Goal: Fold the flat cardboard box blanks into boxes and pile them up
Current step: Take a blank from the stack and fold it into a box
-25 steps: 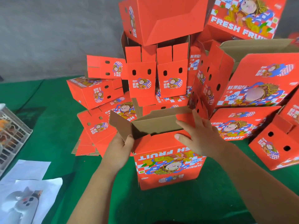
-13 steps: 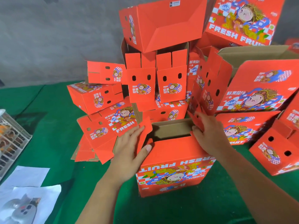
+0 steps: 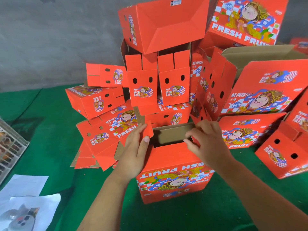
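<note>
A red "FRESH FRUIT" cardboard box (image 3: 173, 174) stands on the green table in front of me, its top open and the brown inside showing. My left hand (image 3: 135, 152) holds the small red flap at the box's left edge, thumb on its near side. My right hand (image 3: 206, 144) grips the right flap, fingers curled over its edge into the opening. Behind the box rises a pile of folded red boxes (image 3: 160, 27) of the same print.
More red boxes lean at the right (image 3: 266, 90) and lie at the left (image 3: 95, 100). Flat red blanks (image 3: 88, 157) lie on the green table (image 3: 50, 130). A wire crate (image 3: 10, 147) and white papers (image 3: 25, 197) sit at the left edge.
Both hands have moved from the box's long top flaps to its side flaps. The left brown flap has been folded in, and the box has shifted nearer and more upright.
</note>
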`<state>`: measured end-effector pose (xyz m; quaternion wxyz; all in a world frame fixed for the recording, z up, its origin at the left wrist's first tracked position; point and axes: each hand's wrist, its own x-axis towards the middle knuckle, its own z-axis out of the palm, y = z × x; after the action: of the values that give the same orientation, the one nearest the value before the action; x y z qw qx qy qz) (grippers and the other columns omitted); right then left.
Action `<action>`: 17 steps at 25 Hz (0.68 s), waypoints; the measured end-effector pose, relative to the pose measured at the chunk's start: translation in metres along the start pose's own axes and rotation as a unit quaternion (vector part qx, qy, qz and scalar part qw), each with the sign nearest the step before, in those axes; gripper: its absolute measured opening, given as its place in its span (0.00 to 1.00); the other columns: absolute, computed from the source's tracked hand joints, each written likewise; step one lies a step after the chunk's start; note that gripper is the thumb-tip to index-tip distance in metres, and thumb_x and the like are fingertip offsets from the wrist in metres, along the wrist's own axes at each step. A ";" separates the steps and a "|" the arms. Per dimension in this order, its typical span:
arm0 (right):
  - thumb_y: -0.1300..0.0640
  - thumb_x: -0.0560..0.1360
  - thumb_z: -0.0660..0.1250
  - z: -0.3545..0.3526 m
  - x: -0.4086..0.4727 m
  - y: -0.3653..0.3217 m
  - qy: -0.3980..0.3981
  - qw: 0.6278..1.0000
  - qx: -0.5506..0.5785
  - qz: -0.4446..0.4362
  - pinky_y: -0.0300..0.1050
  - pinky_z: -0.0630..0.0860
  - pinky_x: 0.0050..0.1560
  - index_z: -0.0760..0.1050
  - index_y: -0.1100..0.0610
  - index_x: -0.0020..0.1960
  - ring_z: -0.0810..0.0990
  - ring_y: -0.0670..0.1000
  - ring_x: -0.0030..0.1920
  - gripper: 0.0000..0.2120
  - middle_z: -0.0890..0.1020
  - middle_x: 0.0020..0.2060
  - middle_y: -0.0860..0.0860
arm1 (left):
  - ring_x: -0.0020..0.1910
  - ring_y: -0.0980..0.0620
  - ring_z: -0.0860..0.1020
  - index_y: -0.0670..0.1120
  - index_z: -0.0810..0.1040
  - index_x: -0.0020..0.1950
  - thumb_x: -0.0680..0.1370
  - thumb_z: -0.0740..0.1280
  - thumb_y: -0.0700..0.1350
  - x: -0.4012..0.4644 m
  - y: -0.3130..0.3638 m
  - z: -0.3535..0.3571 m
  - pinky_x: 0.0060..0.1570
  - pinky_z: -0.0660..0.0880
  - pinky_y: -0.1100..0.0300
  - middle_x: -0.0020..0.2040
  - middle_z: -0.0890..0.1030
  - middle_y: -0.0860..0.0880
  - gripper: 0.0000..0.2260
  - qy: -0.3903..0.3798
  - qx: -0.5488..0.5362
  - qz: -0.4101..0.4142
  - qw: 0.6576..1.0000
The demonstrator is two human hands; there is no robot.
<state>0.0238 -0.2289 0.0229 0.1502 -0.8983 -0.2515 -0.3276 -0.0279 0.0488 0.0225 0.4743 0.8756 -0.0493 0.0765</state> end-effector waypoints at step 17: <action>0.45 0.75 0.67 0.003 0.021 -0.020 -0.173 0.972 -0.025 0.159 0.60 0.78 0.58 0.46 0.37 0.83 0.69 0.62 0.72 0.43 0.62 0.77 0.55 | 0.81 0.57 0.49 0.67 0.66 0.78 0.84 0.61 0.50 -0.001 -0.008 0.001 0.77 0.49 0.59 0.81 0.52 0.55 0.22 -0.049 0.117 0.063 0.990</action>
<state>0.0279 -0.2034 0.0367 0.1318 -0.9733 -0.1194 -0.1450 -0.0271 0.0522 0.0153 0.3598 0.9229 -0.1186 0.0688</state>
